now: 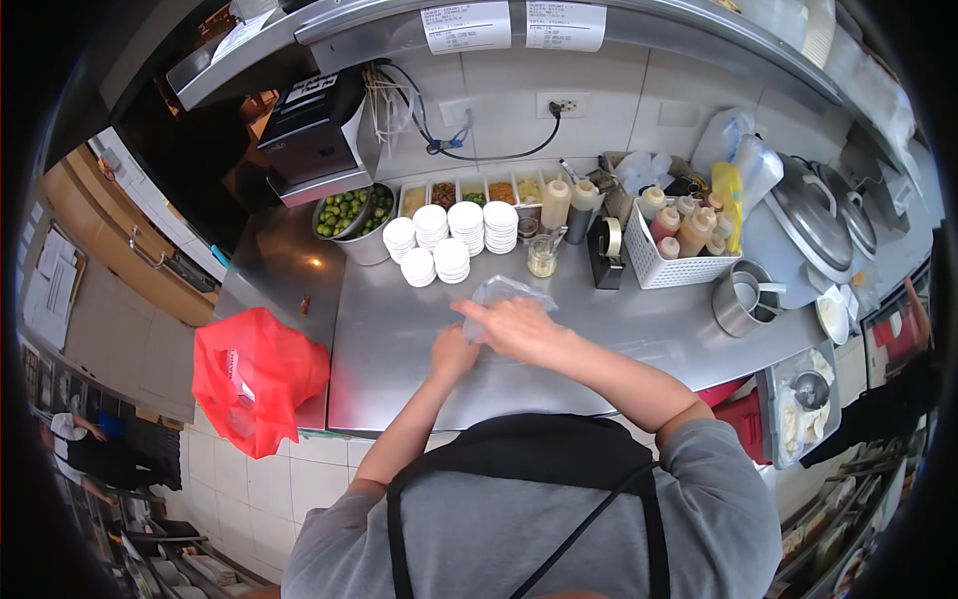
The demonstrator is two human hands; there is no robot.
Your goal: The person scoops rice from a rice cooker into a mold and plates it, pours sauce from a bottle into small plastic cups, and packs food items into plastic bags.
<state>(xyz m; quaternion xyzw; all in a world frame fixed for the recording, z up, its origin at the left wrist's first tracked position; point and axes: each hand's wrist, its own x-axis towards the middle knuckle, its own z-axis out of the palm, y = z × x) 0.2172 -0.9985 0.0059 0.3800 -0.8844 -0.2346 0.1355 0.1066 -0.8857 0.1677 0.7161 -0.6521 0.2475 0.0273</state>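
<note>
Over the middle of the steel counter, a clear plastic bag is held in both hands. My right hand is closed on it, palm down, with the bag's far end spreading beyond the knuckles. Close beside it, my left hand is closed at the near end of the bag; its fingertips are partly hidden by the right hand. Just beyond the hands stand several stacks of small white lids and a small clear jar with pale contents.
A red plastic bag sits at the left. Behind are a pot of green limes, condiment trays, squeeze bottles, a tape dispenser, a white basket and a metal pot. Receipts hang from the shelf above.
</note>
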